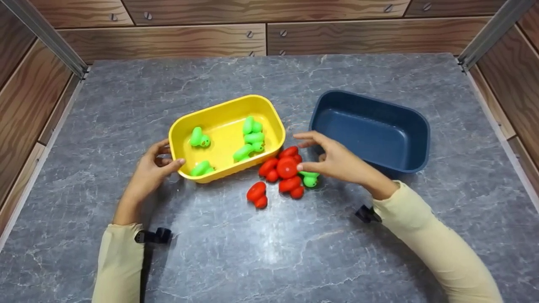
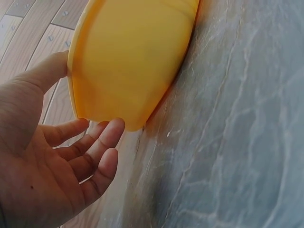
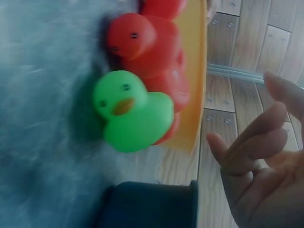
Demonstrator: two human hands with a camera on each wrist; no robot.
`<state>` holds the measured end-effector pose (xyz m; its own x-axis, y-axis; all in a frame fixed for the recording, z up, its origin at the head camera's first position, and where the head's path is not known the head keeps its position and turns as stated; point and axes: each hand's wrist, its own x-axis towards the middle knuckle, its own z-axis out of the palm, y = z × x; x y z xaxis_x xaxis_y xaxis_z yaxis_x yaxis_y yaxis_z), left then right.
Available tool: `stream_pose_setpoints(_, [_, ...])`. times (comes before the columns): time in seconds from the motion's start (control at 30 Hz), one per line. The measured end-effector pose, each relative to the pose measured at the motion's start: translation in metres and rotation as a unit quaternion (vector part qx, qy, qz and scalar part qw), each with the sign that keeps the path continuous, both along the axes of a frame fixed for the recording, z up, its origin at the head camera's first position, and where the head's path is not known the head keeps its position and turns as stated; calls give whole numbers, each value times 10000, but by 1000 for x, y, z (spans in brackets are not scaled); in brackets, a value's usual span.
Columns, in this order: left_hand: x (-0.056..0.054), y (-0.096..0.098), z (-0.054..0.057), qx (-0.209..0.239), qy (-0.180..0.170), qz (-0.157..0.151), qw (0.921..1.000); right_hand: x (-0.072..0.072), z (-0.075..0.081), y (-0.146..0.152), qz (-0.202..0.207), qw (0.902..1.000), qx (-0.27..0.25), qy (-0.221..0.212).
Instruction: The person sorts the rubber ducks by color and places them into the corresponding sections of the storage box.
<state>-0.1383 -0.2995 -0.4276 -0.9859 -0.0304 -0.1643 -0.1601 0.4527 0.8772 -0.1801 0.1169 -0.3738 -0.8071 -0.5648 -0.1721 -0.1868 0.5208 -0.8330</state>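
Note:
My left hand (image 1: 148,170) holds the left end of a yellow plastic bin (image 1: 223,172), thumb on the rim and fingers against the outer wall (image 2: 137,61). Several green rubber ducks (image 1: 196,137) lie inside that bin. My right hand (image 1: 343,163) hovers above a pile of red rubber ducks (image 1: 290,184) in front of the bin's right corner, thumb and fingers spread apart with nothing between them. A green duck (image 3: 137,121) sits at the right side of the pile, partly under the thumb in the head view. One red duck (image 1: 257,194) lies slightly apart.
A dark blue bin (image 1: 366,134) stands to the right, with nothing visible inside it. The grey marbled tabletop (image 1: 261,261) has wood-patterned panels (image 1: 168,42) at the back and sides.

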Motion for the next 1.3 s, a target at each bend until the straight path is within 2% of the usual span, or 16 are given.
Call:
stream_pose_setpoints(0.13, [0, 0, 1, -71, -34, 8, 10000, 4, -8, 9, 150, 9997, 177, 125])
stream_pose_setpoints(0.47, [1, 0, 0, -132, -25, 18, 9999, 12, -26, 27, 477, 9971, 581, 134])
stream_pose_setpoints(0.83, [0, 0, 0, -97, -40, 61, 9999, 11, -40, 31, 496, 9952, 837, 131])
stream_pose_setpoints(1.1, [0, 0, 0, -146, -52, 107, 9998, 8, -43, 26, 515, 9935, 934, 399])
stream_pose_setpoints(1.3, [1, 0, 0, -170, -90, 109, 9998, 6, -46, 23, 486, 9912, 1150, 440])
